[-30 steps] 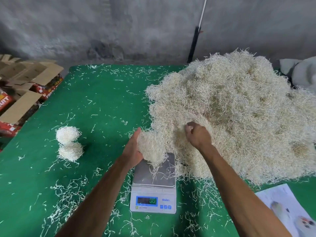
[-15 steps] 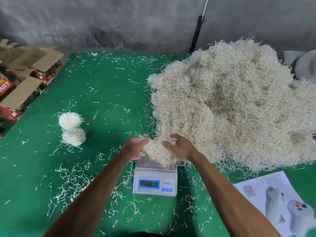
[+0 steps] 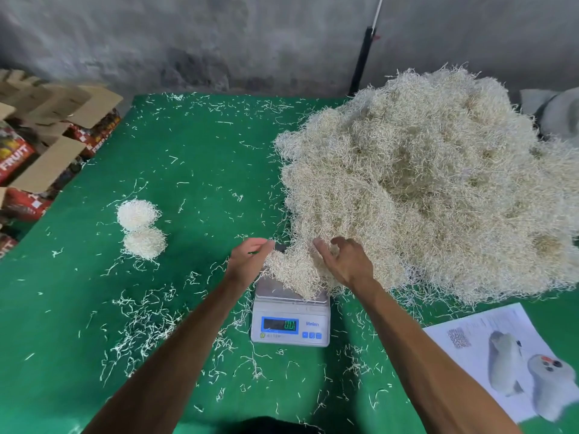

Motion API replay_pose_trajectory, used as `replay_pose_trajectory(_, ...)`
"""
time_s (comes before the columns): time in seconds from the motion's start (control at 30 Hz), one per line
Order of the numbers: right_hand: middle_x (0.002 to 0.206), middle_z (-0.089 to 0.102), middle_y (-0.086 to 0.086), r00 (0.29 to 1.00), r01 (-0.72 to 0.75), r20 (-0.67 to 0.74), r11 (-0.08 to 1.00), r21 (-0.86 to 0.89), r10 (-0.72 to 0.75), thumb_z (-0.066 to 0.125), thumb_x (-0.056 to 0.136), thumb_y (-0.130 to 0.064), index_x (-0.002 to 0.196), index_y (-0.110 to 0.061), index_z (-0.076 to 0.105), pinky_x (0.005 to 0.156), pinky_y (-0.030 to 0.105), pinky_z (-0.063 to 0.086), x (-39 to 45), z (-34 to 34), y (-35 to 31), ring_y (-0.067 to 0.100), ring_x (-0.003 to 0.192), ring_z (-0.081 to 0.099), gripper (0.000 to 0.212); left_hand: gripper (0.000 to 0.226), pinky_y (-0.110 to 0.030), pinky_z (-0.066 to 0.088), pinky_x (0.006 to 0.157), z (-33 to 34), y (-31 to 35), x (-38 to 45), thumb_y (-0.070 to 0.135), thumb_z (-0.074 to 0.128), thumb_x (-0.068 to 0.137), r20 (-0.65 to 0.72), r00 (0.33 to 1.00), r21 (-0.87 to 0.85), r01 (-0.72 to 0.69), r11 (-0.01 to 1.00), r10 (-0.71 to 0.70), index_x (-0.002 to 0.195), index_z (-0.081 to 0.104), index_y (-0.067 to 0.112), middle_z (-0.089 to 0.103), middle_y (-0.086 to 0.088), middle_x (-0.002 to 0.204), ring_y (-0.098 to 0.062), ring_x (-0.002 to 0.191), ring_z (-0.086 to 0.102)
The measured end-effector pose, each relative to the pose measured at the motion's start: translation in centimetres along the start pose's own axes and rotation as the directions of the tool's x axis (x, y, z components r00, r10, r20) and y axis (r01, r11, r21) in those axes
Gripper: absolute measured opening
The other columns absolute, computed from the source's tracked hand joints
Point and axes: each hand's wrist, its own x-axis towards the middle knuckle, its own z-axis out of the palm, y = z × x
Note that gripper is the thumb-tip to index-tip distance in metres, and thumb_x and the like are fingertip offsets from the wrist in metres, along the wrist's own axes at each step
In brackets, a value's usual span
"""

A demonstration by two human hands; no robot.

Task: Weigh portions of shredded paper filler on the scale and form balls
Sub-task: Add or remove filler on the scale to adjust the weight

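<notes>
Portion (image 3: 293, 272) sitting on scale (image 3: 289, 327), edge touching big pile (image 3: 432, 183). Left hand (image 3: 249, 260) and right hand (image 3: 346, 263) flank it, fingers loose, gripping nothing. Separate from pile, lift hands clear, then read display.

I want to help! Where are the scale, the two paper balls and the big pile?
scale (image 3: 289, 325): head view, front panel by the display.
two paper balls (image 3: 144, 242): head view, middle of the nearer ball.
big pile (image 3: 438, 183): head view, middle of heap.
</notes>
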Motion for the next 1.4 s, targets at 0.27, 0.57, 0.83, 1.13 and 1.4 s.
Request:
replay_pose_trajectory(0.27, 0.121, 0.068, 0.016, 0.994, -0.049, 0.101, 0.999, 0.002, 0.048, 0.012, 0.077, -0.101, 0.146, -0.018, 0.049, 0.101, 0.056, 0.052, -1.0, -0.1, -0.9, 0.030, 0.109, 0.068, 0.114, 0.035, -0.040, 0.056, 0.094, -0.4, -0.6, -0.4, 0.048, 0.066, 0.092, 0.060, 0.998, -0.035, 0.014, 0.999, -0.012, 0.118, 0.066, 0.024, 0.066, 0.014, 0.107, -0.003, 0.104, 0.064)
replay_pose_trajectory(0.57, 0.147, 0.054, 0.019, 0.995, -0.050, 0.083, 0.998, 0.031, 0.048, 0.015, 0.085, -0.095, 0.154, -0.019, 0.040, 0.107, 0.061, 0.047, -1.7, -0.1, -1.4, 0.035, 0.129, 0.058, 0.106, 0.042, -0.030, 0.056, 0.083, -0.5, -0.7, -0.7, 0.054, 0.064, 0.092, 0.068, 0.998, -0.044, 0.019, 0.999, -0.016, 0.123, 0.064, 0.025, 0.066, 0.017, 0.112, 0.002, 0.096, 0.065)
replay_pose_trajectory(0.83, 0.147, 0.054, 0.019, 0.995, -0.053, 0.083, 0.997, 0.048, 0.049, 0.019, 0.087, -0.093, 0.155, -0.019, 0.038, 0.108, 0.062, 0.046, -1.6, -0.1, -1.3, 0.035, 0.129, 0.058, 0.103, 0.040, -0.031, 0.056, 0.086, -0.4, -0.9, -0.7, 0.054, 0.065, 0.091, 0.056, 0.998, -0.048, 0.027, 0.999, -0.024, 0.120, 0.065, 0.027, 0.065, 0.018, 0.111, 0.003, 0.098, 0.063)
replay_pose_trajectory(1.13, 0.145, 0.056, 0.018, 0.996, -0.047, 0.077, 0.997, 0.062, 0.042, 0.018, 0.085, -0.094, 0.154, -0.019, 0.040, 0.103, 0.061, 0.050, -1.2, 0.2, -1.0, 0.034, 0.123, 0.061, 0.104, 0.034, -0.036, 0.057, 0.091, -0.5, -0.8, -0.3, 0.053, 0.065, 0.091, 0.037, 0.998, -0.064, 0.044, 0.997, -0.042, 0.117, 0.065, 0.030, 0.064, 0.018, 0.110, 0.002, 0.101, 0.062)
replay_pose_trajectory(1.4, 0.137, 0.063, 0.018, 0.976, -0.030, 0.215, 0.973, 0.230, -0.021, 0.043, 0.099, -0.072, 0.154, -0.015, 0.038, 0.101, 0.046, 0.054, -0.5, 1.5, -1.7, 0.028, 0.111, 0.067, 0.080, 0.050, -0.036, 0.064, 0.070, 1.2, 0.3, -0.7, 0.056, 0.063, 0.091, 0.137, 0.956, -0.118, 0.277, 0.954, -0.260, 0.128, 0.057, 0.023, 0.056, 0.007, 0.121, -0.018, 0.093, 0.069)
